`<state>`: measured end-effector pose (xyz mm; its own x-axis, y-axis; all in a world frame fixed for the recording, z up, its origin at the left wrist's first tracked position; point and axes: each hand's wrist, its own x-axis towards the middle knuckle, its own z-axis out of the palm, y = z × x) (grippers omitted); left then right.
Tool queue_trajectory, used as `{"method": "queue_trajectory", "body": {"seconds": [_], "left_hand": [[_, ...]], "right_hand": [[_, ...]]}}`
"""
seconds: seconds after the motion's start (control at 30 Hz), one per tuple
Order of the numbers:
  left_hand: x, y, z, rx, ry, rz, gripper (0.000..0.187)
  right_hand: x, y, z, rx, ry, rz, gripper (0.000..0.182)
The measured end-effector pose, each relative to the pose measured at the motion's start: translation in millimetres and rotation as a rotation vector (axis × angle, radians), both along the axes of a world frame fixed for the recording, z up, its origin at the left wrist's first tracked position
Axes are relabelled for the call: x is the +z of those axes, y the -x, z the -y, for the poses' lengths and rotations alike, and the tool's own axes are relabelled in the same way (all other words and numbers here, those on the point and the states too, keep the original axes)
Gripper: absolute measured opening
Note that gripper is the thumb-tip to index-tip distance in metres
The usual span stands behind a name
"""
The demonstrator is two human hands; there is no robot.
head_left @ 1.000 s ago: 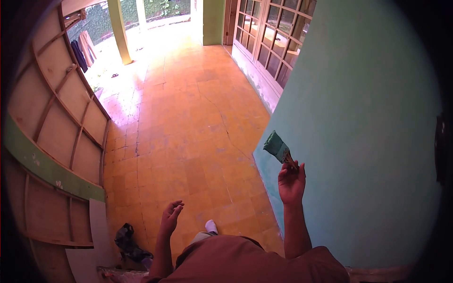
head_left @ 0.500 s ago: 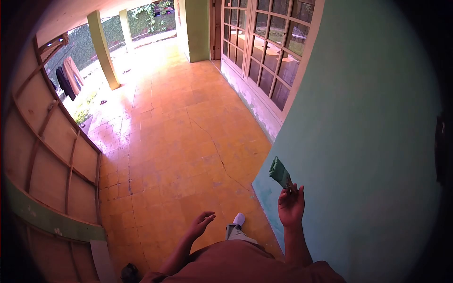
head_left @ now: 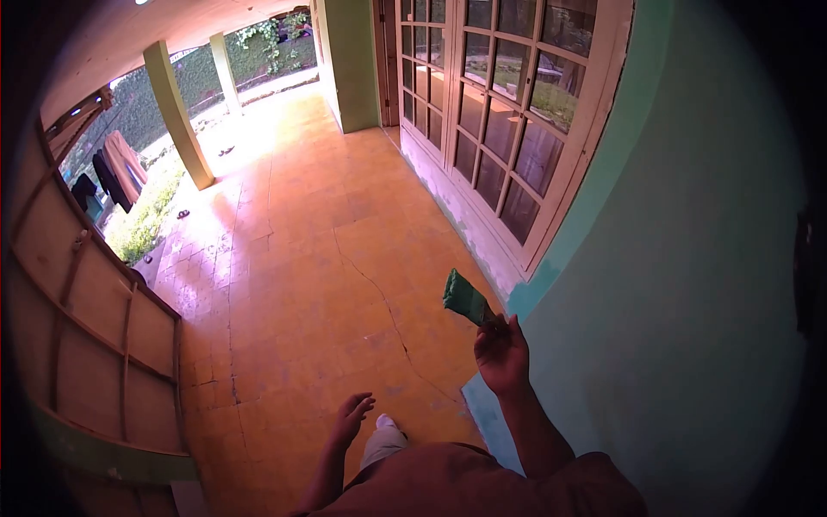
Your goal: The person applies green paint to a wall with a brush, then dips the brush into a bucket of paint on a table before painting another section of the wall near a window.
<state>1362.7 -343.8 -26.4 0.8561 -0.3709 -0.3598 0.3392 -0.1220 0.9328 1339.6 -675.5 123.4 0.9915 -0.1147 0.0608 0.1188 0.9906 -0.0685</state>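
Observation:
My right hand [head_left: 503,358] is closed round the handle of a paintbrush [head_left: 466,298], held up in front of the green wall [head_left: 680,310]. The brush head is coated in green paint and points up and to the left. Most of the handle is hidden by my fingers. Lower and to the left, my left hand [head_left: 351,416] hangs over the orange tiled floor [head_left: 293,345] with loosely bent fingers and nothing in it.
A paned window [head_left: 500,112] is set in the wall ahead on the right. Wooden-framed panels [head_left: 95,336] stand along the left. Posts [head_left: 177,112], hanging clothes [head_left: 121,168] and sandals [head_left: 183,214] are farther off. A long crack runs across the floor.
The view has shifted, bringing more of the window and the brighter green strip beside it into sight. My right hand and the brush appear farther left and higher; my foot has moved left.

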Motion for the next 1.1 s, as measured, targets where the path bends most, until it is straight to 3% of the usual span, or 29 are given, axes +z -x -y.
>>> {"method": "queue_trajectory", "body": {"seconds": [0.23, 0.6, 0.83, 1.1], "left_hand": [[-30, -122, 21, 0.006, -0.006, -0.077, 0.038], [32, -383, 107, -0.248, -0.046, 0.090, 0.038], [67, -461, 272, -0.613, 0.102, 0.160, 0.038], [85, -471, 453, -1.052, 0.211, 0.108, 0.034]], "right_hand": [[-8, -127, 35, -0.041, -0.014, 0.052, 0.036], [32, -285, 112, -0.363, 0.003, 0.164, 0.037], [32, -291, 186, -0.578, -0.004, 0.233, 0.039], [28, -264, 248, -0.948, -0.037, 0.184, 0.034]]}}
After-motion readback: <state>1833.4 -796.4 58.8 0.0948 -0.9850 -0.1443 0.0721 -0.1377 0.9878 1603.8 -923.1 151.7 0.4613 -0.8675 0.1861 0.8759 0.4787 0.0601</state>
